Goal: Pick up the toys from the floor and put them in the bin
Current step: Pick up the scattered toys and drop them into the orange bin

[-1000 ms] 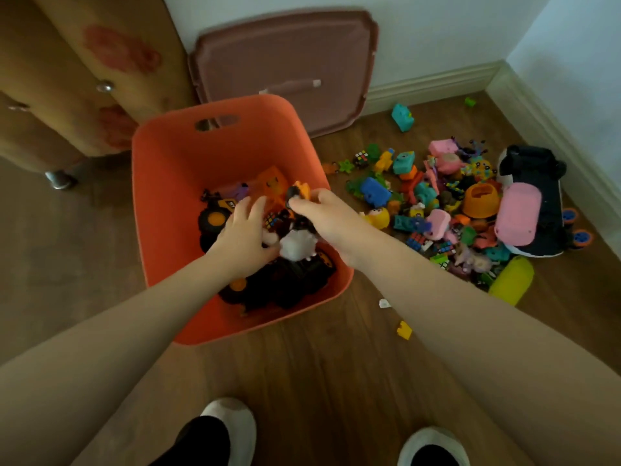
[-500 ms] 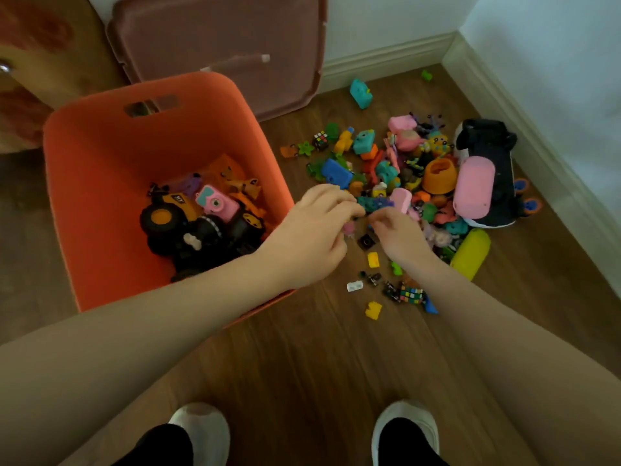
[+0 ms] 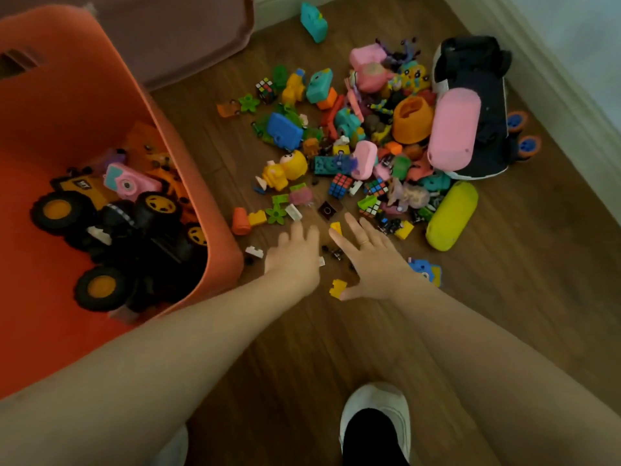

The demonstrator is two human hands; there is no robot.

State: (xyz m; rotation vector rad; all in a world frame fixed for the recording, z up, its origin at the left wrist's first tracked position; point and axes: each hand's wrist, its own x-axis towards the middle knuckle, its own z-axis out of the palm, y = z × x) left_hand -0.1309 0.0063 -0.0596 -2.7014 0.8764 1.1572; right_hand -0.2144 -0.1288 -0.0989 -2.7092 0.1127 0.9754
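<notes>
- Orange bin (image 3: pixel 215 250) at far left, on the wood floor (image 3: pixel 302 348); holds black-wheeled toy trucks (image 3: pixel 111 230) and a pink toy camera (image 3: pixel 129 181).
- Left hand (image 3: pixel 294 255) just right of the bin's corner, fingers straight and blurred, reaching over small loose pieces; holds nothing.
- Yellow brick (image 3: pixel 337 288) on the floor between the two wrists, beside the right thumb.
- Right hand (image 3: pixel 373 258) near the left one, fingers spread flat, ring on one finger; nothing gripped.
- Toy pile (image 3: pixel 353 136) beyond both hands: yellow figure (image 3: pixel 285 169), blue block (image 3: pixel 284 131), several cube puzzles.
- Far right of pile: orange cup (image 3: pixel 411 121), pink capsule (image 3: pixel 453 129), yellow capsule (image 3: pixel 452 215).
- White slipper (image 3: pixel 376 408) at bottom edge.
</notes>
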